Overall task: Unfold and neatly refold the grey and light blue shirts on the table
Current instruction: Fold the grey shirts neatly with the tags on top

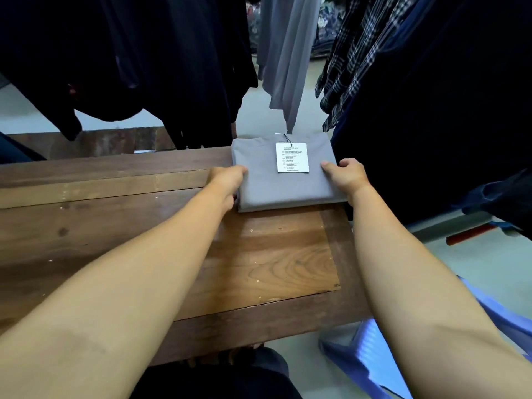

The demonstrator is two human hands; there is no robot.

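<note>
A grey shirt (276,185) lies folded into a neat rectangle at the far right end of the wooden table (144,226). A white paper tag (292,157) on a dark string rests on top of it. My left hand (227,177) grips the shirt's left edge, thumb on top and fingers tucked under the fold. My right hand (347,172) grips the right edge the same way, thumb lying on the cloth. No light blue shirt is in view.
Dark garments (129,59) hang over the table's far side, a grey one (288,53) hangs behind the shirt, and plaid shirts (354,61) and more dark clothes hang at the right. A blue plastic stool (371,349) stands right of the table's near corner.
</note>
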